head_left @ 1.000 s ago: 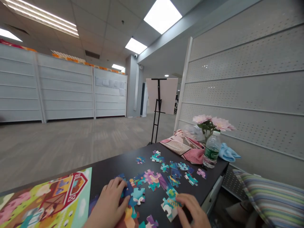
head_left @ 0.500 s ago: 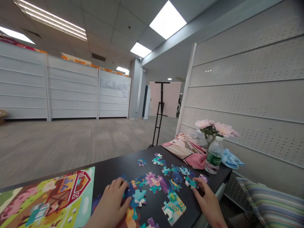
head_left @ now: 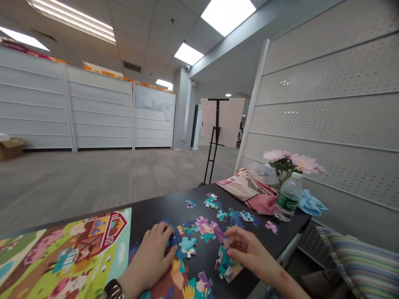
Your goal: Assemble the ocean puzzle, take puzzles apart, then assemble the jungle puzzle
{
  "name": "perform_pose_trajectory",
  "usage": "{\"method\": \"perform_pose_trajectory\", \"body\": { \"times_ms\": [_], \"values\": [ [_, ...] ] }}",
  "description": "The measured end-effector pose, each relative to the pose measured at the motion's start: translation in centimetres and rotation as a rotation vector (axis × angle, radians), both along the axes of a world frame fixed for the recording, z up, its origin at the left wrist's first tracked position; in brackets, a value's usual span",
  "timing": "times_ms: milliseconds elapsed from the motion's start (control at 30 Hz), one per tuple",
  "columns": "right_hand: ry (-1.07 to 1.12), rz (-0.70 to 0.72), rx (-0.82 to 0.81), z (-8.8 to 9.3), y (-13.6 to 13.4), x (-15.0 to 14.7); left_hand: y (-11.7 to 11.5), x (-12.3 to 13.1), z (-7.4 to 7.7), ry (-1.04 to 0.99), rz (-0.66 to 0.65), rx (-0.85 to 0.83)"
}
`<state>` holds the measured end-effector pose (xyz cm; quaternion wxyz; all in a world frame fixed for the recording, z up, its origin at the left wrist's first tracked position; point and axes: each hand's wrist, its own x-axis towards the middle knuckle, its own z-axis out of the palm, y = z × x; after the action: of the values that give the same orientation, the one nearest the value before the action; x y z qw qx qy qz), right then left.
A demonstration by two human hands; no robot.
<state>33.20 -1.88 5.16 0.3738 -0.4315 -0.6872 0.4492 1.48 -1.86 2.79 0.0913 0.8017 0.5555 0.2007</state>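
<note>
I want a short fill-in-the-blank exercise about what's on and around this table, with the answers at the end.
1. The interlocking pieces on the dark table belong to a jigsaw ____.
2. The watch is on the person's ____ wrist.
3. The right hand is closer than the left hand to the bottle with the ____ label.
4. The flowers behind that bottle have pale ____ petals.

Missing words: puzzle; left; green; pink.

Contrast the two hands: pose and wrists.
The left hand lies palm down, fingers extended, on a joined jigsaw section; the right hand has thumb and fingers curled at a teal jigsaw piece. The left wears a watch; the right has none. Both are over the black table.
</note>
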Motion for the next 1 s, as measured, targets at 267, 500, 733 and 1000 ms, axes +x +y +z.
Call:
{"method": "perform_pose_trajectory", "body": {
  "times_ms": [267,500,733,1000],
  "values": [
    [-0.260,0.230,-0.023,0.5,1.3,-4.3,0.1,0.0,-0.1,0.008,0.002,0.018],
    [0.038,0.061,-0.056,-0.5,2.3,-4.0,0.0,0.0,0.1,0.007,0.008,0.005],
    [0.285,-0.386,0.078,-1.4,6.8,-4.3,0.0,-0.1,0.0,-0.004,0.004,-0.001],
    [0.130,-0.663,0.235,-2.7,7.5,4.0,0.2,0.0,0.0,-0.018,0.009,-0.003]
  ]
}}
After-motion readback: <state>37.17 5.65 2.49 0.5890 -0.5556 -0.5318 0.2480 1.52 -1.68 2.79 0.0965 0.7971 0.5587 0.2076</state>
